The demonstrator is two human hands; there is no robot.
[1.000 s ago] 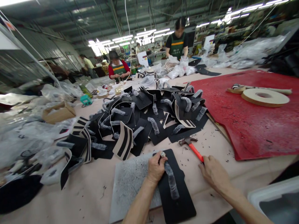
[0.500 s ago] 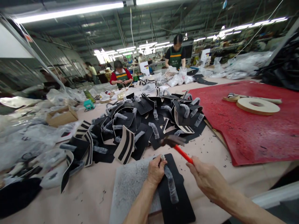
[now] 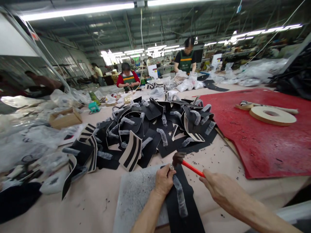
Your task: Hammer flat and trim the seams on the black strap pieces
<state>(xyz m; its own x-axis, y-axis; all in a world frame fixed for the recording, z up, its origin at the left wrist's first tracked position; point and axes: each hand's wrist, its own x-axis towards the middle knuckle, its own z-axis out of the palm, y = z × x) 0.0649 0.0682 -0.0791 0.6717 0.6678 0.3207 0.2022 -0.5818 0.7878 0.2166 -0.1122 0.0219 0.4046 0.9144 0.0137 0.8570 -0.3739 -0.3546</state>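
My left hand (image 3: 164,180) is closed around a short metal punch (image 3: 171,167), its pale top showing above the fingers. It stands at the upper part of a black panel (image 3: 188,204) that has a plastic-wrapped handle (image 3: 179,197) along its middle. My right hand (image 3: 213,184) grips the red handle of a hammer (image 3: 191,167). The dark hammer head is close beside the punch's top; whether they touch I cannot tell. Under the panel's left side lies a grey speckled slab (image 3: 136,191). The punch's lower end is hidden by my fingers.
Beyond my hands is a heap of black panels (image 3: 152,139) with wrapped handles, some striped. A red sheet (image 3: 267,145) carrying a tape roll (image 3: 272,114) covers the right side. Plastic bags and a cardboard box (image 3: 65,118) lie left. Two people work across the table.
The hammer head has come down closer to the punch and is less blurred. My left hand keeps its hold at the panel's upper part. The whole view has shifted slightly.
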